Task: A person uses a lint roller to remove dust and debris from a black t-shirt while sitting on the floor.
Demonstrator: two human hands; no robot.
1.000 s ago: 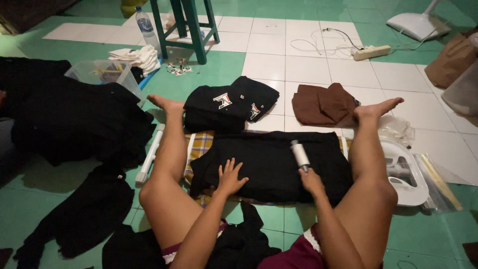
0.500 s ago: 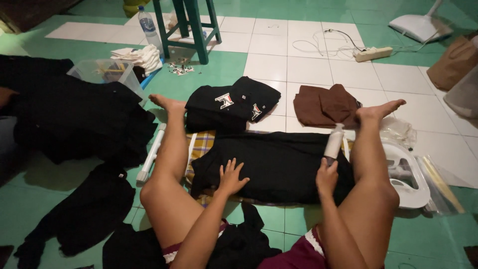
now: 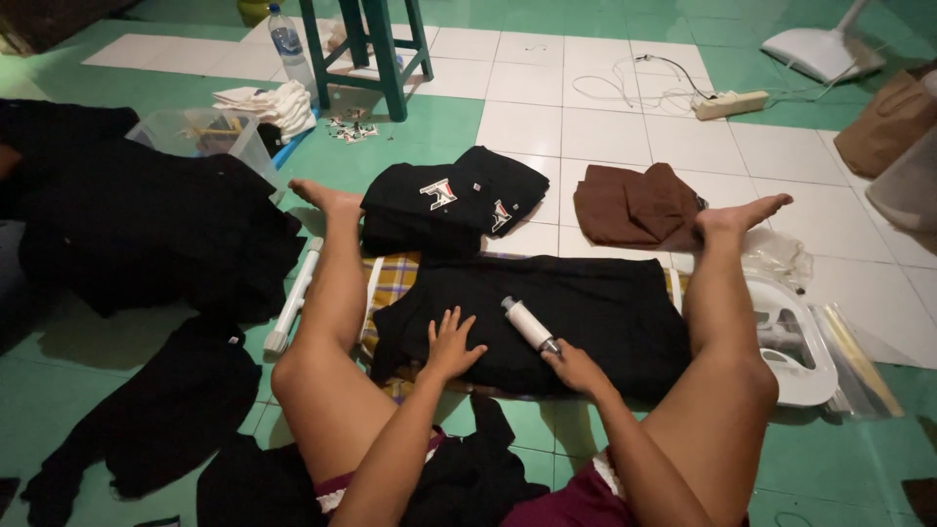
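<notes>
Since half a second ago the lint roller [image 3: 528, 323] has swung back from the right edge of the black garment [image 3: 576, 312] toward its middle, and the right hand [image 3: 576, 368] has come in with it. That hand is clenched around the roller's handle, wrist low, the white drum angled up and to the left and lying on the cloth. The left hand [image 3: 452, 344] lies flat on the garment, fingers spread and grasping nothing, pinning it near the closer hem. The garment is stretched over a checked cloth [image 3: 390, 278] on the floor, between the person's outstretched legs. The rolling looks to be midway. Beyond lie folded black shirts [image 3: 454, 200] that seem finished, and a folded brown garment [image 3: 634, 203] nearby.
</notes>
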